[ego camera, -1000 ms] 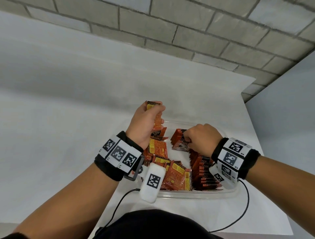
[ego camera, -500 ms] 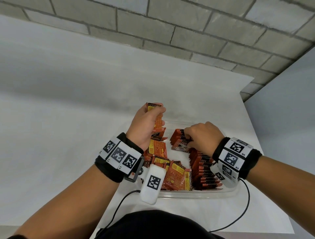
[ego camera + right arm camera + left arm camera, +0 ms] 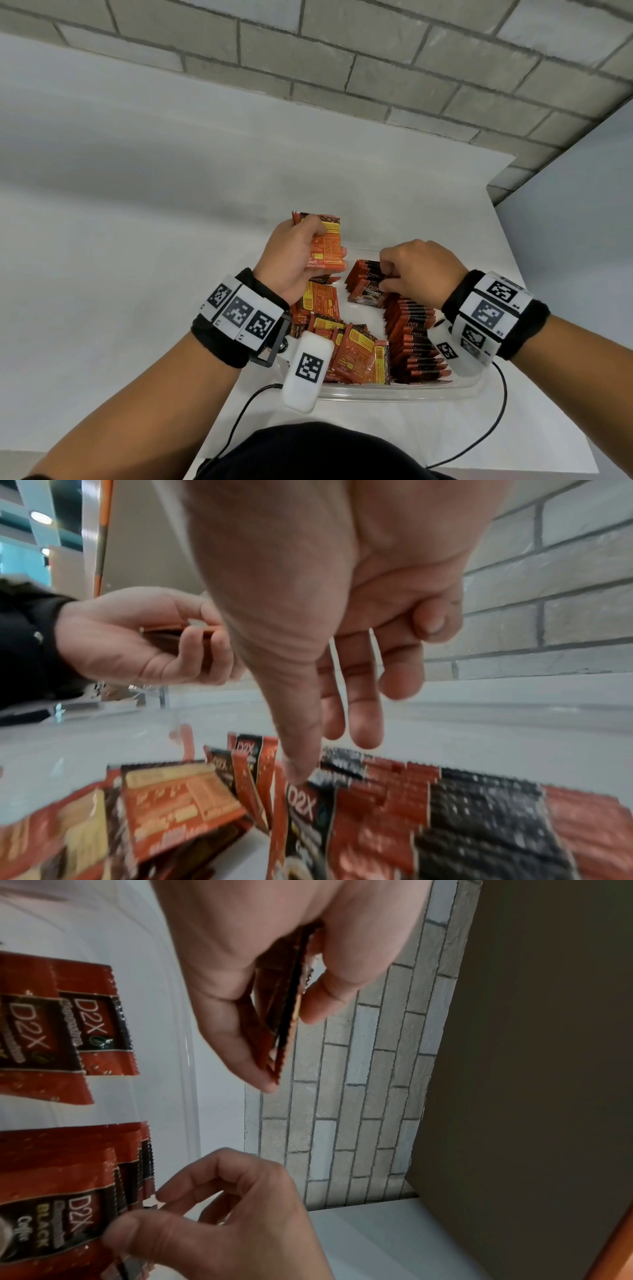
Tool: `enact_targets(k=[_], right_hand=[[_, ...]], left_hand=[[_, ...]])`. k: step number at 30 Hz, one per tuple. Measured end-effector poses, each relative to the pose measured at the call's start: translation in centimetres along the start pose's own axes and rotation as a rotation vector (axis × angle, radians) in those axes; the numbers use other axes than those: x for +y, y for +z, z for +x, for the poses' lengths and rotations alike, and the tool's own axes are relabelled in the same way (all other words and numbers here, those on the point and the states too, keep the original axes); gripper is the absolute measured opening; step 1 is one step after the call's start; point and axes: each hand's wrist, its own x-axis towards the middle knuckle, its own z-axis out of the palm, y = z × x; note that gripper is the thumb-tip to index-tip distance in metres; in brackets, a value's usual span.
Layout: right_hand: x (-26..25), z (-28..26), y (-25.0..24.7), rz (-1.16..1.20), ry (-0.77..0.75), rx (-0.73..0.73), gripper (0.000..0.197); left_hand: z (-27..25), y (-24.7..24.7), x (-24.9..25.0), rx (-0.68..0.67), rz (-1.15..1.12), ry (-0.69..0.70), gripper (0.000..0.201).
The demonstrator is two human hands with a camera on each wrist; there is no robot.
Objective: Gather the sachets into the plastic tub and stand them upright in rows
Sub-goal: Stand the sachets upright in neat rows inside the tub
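Two hands over one tub of sachets

Your left hand (image 3: 297, 254) grips a small stack of sachets (image 3: 325, 244) above the tub's (image 3: 394, 390) far left; your right hand (image 3: 419, 270) pinches the far end of the one upright row (image 3: 414, 337) on the bench (image 3: 394, 428).

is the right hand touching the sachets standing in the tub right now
Touching. In the right wrist view the right hand's thumb tip presses a standing sachet's top edge, no gap.
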Motion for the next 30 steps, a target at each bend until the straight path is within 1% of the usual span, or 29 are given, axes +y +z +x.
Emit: enact_targets(k=[3,7,9,11,12,14,17,19,20,22,25,27,30], right_hand=[[0.4,-0.6,-0.9,0.147,0.038,0.056,0.023],[0.2,-1.8,-2.4,0.582,0.053,0.257,0.021],[-0.5,-2.4,-2.8,0.771,0.022,0.272,0.026],[-0.9,-2.8,-2.4,0.831,-0.032,0.248,0.026],[-1.0,-2.8,-2.1,0.848,-0.042,0.252,0.021],[-0.8,-2.8,-2.0,0.916,-0.031,0.315,0.013],[-0.2,-2.9,-2.0,0.923,-0.015,0.525,0.016],[-0.3,-3.2,-2.0,0.845,-0.061,0.616,0.016],[-0.6,-3.3,-1.8,0.783,-0.098,0.624,0.016],[-1.0,-3.3,-1.3,0.681,-0.171,0.559,0.018],[-1.2,-3.2,-1.0,0.652,-0.212,0.428,0.019],[-1.0,-3.2,-1.2,0.702,-0.2,0.45,0.017],[-0.7,-3.1,-1.8,0.691,-0.127,0.561,0.012]], left_hand=[[-0.1,0.2,-0.1,-0.045,0.071,-0.005,0.006],[-0.2,0.6,-0.5,-0.114,0.156,0.009,0.013],[-0.3,0.7,-0.8,-0.171,0.18,0.028,0.019],[-0.5,1.0,-1.1,-0.215,0.2,0.049,0.025],[-0.5,1.1,-1.2,-0.224,0.205,0.053,0.029],[-0.6,1.3,-1.2,-0.216,0.2,0.034,0.033],[-0.5,1.3,-0.9,-0.159,0.15,0.007,0.041],[-0.4,1.1,-0.7,-0.149,0.085,0.0,0.038],[-0.5,1.1,-0.6,-0.161,0.053,-0.004,0.035],[-0.4,1.2,-0.6,-0.164,0.01,0.006,0.029],[-0.1,1.1,-0.6,-0.127,0.024,0.053,0.034],[0.0,1.1,-0.7,-0.123,0.048,0.081,0.036],[0.0,1.0,-0.8,-0.146,0.078,0.109,0.03]])
